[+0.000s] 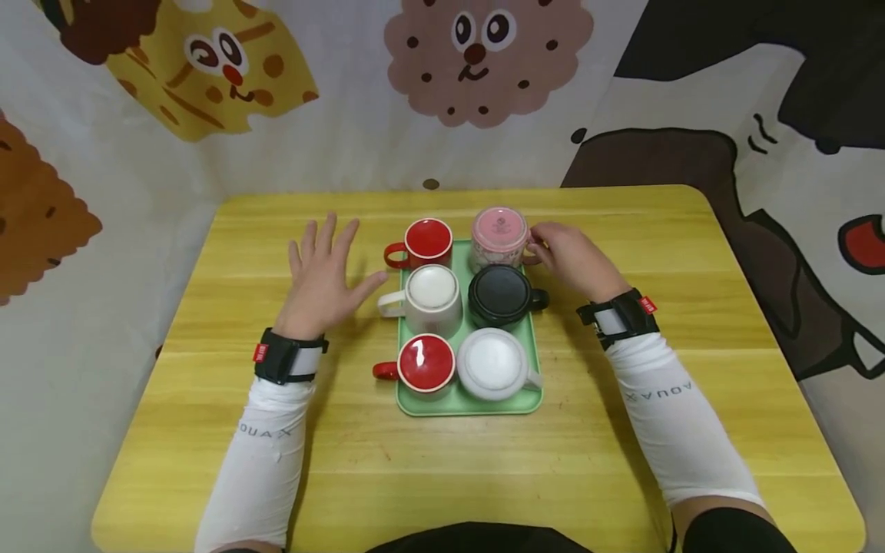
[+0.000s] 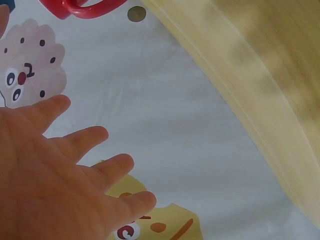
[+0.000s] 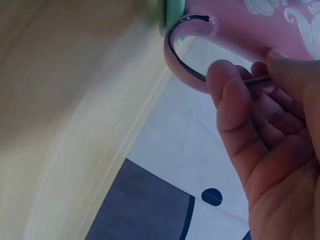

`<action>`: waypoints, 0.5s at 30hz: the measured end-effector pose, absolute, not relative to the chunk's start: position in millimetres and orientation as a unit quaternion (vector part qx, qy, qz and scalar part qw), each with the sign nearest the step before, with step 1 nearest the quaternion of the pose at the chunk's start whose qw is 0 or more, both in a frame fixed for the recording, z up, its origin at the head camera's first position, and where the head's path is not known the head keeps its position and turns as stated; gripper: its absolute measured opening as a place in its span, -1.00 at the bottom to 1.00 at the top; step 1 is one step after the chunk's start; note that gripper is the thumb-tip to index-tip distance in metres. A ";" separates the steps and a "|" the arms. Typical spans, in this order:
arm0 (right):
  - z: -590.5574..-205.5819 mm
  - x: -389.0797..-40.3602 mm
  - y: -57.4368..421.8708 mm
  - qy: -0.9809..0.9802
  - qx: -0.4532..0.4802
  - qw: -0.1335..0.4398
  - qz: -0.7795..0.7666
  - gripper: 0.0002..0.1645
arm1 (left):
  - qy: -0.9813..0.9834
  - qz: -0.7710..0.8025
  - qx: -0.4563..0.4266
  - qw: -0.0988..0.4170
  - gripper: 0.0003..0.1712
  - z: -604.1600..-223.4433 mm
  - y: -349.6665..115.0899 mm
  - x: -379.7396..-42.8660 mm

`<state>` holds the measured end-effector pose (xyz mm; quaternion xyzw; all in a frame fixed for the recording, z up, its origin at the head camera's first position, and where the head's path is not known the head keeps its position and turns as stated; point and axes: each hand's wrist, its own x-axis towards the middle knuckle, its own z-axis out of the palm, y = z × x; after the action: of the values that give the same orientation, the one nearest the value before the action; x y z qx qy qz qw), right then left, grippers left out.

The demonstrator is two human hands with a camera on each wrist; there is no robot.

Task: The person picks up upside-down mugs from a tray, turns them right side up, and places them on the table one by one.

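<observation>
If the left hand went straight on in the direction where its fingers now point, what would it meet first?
Probably the patterned cloth behind the table; I see no object standing between it and the left hand, though the hand's height is hard to judge.

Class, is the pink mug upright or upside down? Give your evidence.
Upside down. In the head view, the pink mug has its closed base, marked with small print, facing up.

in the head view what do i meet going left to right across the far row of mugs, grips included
Bare left grip → glossy red round mug → pink round mug → bare right grip, pinching the mug's handle.
</observation>
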<state>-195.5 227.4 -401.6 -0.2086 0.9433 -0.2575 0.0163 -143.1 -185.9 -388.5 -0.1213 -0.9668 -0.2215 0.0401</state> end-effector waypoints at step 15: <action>-404.0 -191.9 228.1 0.948 -0.213 -0.037 -0.235 -0.65 | -0.966 -0.224 -0.121 0.037 0.13 -388.5 -183.3 -141.2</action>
<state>-191.9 228.1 -404.0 -0.2133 0.9477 -0.2347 -0.0373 -141.2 -183.3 -388.5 -0.1207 -0.9664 -0.2239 0.0366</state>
